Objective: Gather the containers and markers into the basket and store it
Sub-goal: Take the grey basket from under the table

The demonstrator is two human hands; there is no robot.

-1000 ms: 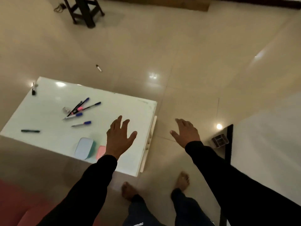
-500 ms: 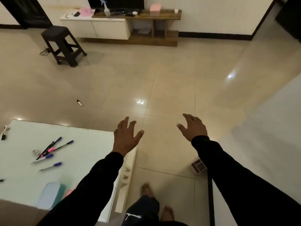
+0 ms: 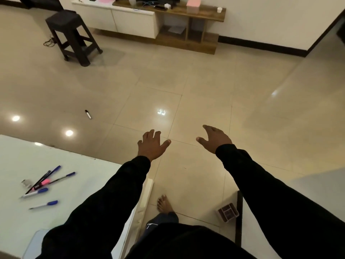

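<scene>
On white table (image 3: pixel 78 165), pens (image 3: pixel 44 182); marker (image 3: pixel 88 114) on tiled floor (image 3: pixel 186 81).

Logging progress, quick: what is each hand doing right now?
Left hand: open, fingers spread, holding nothing.
Right hand: open, fingers loosely curved, holding nothing.

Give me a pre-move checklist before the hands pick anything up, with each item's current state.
1. Left hand free: ok, open, holding nothing.
2. Right hand free: ok, open, fingers spread.
3. Pens located: ok, in a loose cluster on the white table, one blue pen lying apart.
4. Stray marker located: ok, on the floor beyond the table, out of reach from here.
5. Small compartmented container located: ok, on the floor by the right arm.
6. Basket in view: cannot tell; nothing clearly a basket is visible.
</scene>
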